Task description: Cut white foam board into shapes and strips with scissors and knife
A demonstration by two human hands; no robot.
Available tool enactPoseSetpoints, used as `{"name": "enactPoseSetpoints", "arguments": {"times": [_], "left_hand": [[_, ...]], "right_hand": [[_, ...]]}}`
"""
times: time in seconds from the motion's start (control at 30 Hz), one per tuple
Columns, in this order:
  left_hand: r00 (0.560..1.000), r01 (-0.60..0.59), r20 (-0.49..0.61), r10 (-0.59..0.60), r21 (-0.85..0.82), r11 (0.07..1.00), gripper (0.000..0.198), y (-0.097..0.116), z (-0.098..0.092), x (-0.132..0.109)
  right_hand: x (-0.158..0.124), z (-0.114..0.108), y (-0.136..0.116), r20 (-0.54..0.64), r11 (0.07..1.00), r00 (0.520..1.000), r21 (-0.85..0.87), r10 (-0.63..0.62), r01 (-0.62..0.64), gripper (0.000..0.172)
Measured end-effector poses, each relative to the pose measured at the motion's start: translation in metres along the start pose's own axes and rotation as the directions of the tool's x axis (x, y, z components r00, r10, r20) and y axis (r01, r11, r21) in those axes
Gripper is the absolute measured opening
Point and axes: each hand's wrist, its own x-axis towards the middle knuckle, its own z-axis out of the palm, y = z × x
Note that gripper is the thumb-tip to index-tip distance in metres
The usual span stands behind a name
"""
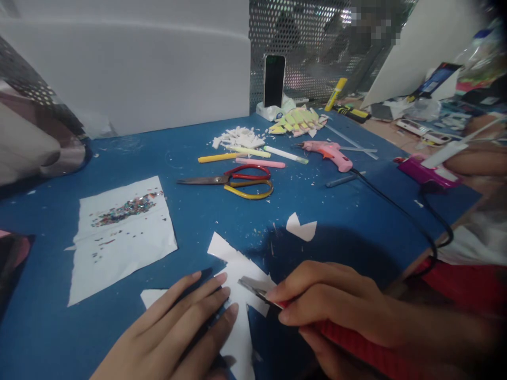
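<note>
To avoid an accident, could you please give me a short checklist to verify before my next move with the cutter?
1. Right grip holds the cutter: ok, fingers are closed around it.
2. Left grip steadies the white paper: ok, its fingers rest on it.
3. Left fingertips well away from the cutter's tip: not ok, they lie close beside it.
4. Scissors out of the way: ok, they lie beyond the paper, apart from both hands.
5. Glue gun cool: cannot tell, its heat does not show.
</note>
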Motion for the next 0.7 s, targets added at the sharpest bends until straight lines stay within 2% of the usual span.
{"name": "enactPoseSetpoints", "arguments": {"times": [0.17, 0.33, 0.43, 0.6, 0.7], "left_hand": [[0.998, 0.061, -0.017, -0.062, -0.027, 0.998, 0.032, 0.003, 0.001, 0.001], [0.998, 0.063, -0.023, -0.063, -0.018, 0.998, 0.031, 0.005, 0.001, 0.001], [0.997, 0.07, -0.017, -0.07, -0.027, 0.997, 0.03, 0.005, 0.001, 0.001], [0.999, 0.053, -0.009, -0.053, -0.028, 0.998, 0.03, 0.003, 0.002, -0.001], [0.999, 0.042, -0.013, -0.042, -0.033, 0.999, 0.031, 0.002, 0.002, -0.001]], "right_hand": [[0.0, -0.001, 0.0, -0.008, 0.989, 0.996, -0.12, -0.085, 0.084, 0.008], [-0.001, 0.002, 0.011, -0.027, 0.948, 0.955, -0.138, -0.294, 0.288, 0.012], [-0.003, 0.004, 0.015, -0.031, 0.949, 0.957, -0.136, -0.29, 0.283, 0.016], [-0.008, 0.007, 0.016, -0.065, 0.957, 0.961, -0.133, -0.269, 0.259, 0.011], [-0.011, 0.008, 0.013, -0.077, 0.953, 0.956, -0.133, -0.283, 0.271, 0.014]]}}
